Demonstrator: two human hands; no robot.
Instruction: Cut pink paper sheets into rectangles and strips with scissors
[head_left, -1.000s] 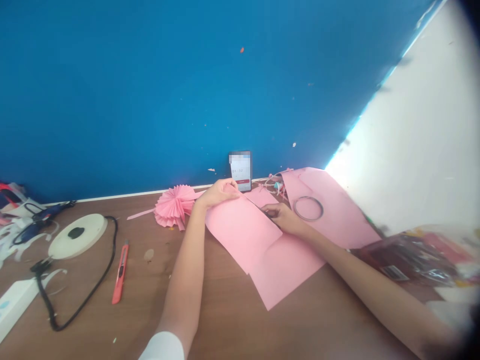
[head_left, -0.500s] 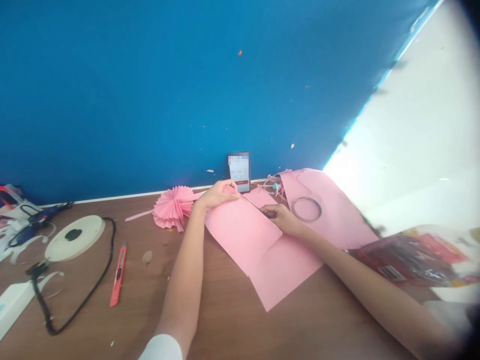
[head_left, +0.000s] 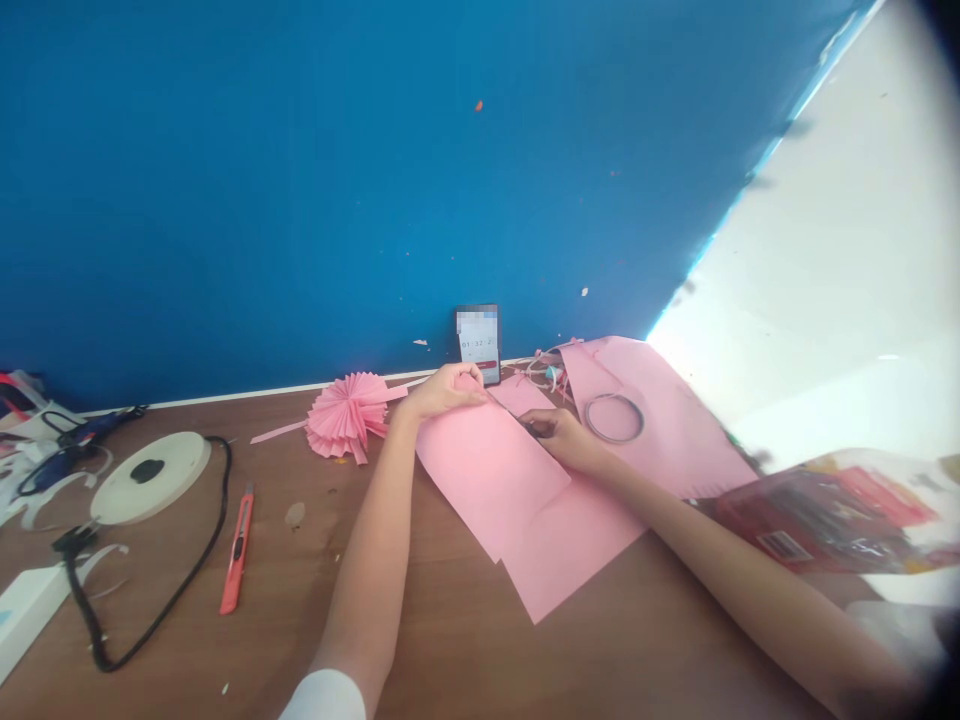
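Touching left hand (head_left: 448, 391): far end of pink sheet (head_left: 487, 460).

A papercraft corner is suggested, though whether it is set in a home or a small workshop cannot be told. A brown table (head_left: 450, 640) is placed against a blue wall (head_left: 300, 200), whose surface is dotted with small red and pale specks. Pink paper sheets (head_left: 577, 550) are spread over the tabletop, and a pleated paper flower (head_left: 346, 415) is laid out to their left. A red cutter knife (head_left: 237, 552) is also seen there, a phone (head_left: 478, 338) is propped near the wall, and a plastic packet (head_left: 821, 515) is visible at the right edge.
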